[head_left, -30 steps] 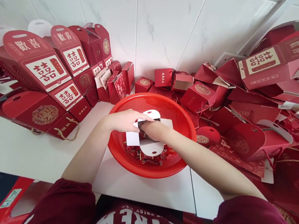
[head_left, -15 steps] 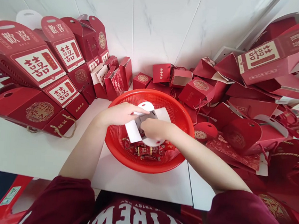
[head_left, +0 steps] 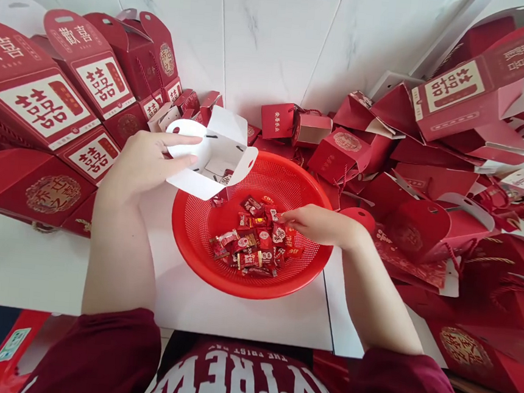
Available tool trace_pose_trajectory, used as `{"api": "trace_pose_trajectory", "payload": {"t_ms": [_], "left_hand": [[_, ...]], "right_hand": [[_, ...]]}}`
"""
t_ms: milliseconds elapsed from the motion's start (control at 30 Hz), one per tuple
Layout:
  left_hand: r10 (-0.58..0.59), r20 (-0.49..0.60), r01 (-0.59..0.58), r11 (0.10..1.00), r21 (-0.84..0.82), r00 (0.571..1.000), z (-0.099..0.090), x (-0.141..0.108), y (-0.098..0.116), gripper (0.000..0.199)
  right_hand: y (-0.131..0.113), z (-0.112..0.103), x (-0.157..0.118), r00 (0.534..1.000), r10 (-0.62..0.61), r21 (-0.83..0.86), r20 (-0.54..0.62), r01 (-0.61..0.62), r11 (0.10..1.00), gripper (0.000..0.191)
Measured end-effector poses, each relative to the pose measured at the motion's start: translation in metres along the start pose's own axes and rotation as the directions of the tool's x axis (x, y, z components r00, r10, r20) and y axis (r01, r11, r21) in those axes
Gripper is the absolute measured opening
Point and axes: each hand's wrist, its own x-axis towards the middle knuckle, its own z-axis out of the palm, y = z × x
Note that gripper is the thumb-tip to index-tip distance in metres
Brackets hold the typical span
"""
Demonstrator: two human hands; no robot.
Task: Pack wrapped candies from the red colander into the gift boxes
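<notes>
- Along the whole white table, what's on my feed, biggest first?
- Heaped red boxes at right, stacked red boxes at left. Red mesh basket between them.
- Arm poses?
- I read the left forearm as near upright, wrist bent inward, left hand raised just left of the basket. Right forearm slants up and left; the right hand reaches over the basket's right side, fingertips low.
- And the open box?
- Tipped over the basket's far-left rim, white inside facing me, flaps spread. Left thumb and fingers pinch one flap.
- Right fingers?
- Bunched close, at the wrapped sweets in the basket. I can't tell if they grip one.
</notes>
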Motion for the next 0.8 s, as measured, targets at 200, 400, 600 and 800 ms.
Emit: {"api": "trace_pose_trajectory", "payload": {"t_ms": [200,400,600,800], "left_hand": [[0.019,0.112,-0.017,1.0,-0.023,0.994,-0.003,-0.003,0.003,0.058],[0.076,0.128,-0.085,0.994,0.069,0.989,0.006,0.001,0.005,0.052],[0.145,0.215,-0.165,0.983,0.079,0.966,0.013,0.005,0.006,0.053],[0.141,0.26,-0.165,0.983,0.075,0.955,0.024,0.009,0.002,0.053]], "right_hand": [[0.009,0.019,0.038,0.987,-0.014,-0.202,0.162,0.047,0.978,0.059],[0.01,0.027,0.052,0.988,-0.008,-0.273,0.156,0.051,0.961,0.029],[0.012,0.016,0.041,0.998,-0.019,-0.145,-0.057,0.01,0.989,0.012],[0.004,0.01,0.011,0.978,0.061,0.306,-0.197,0.003,0.952,0.021]]}}
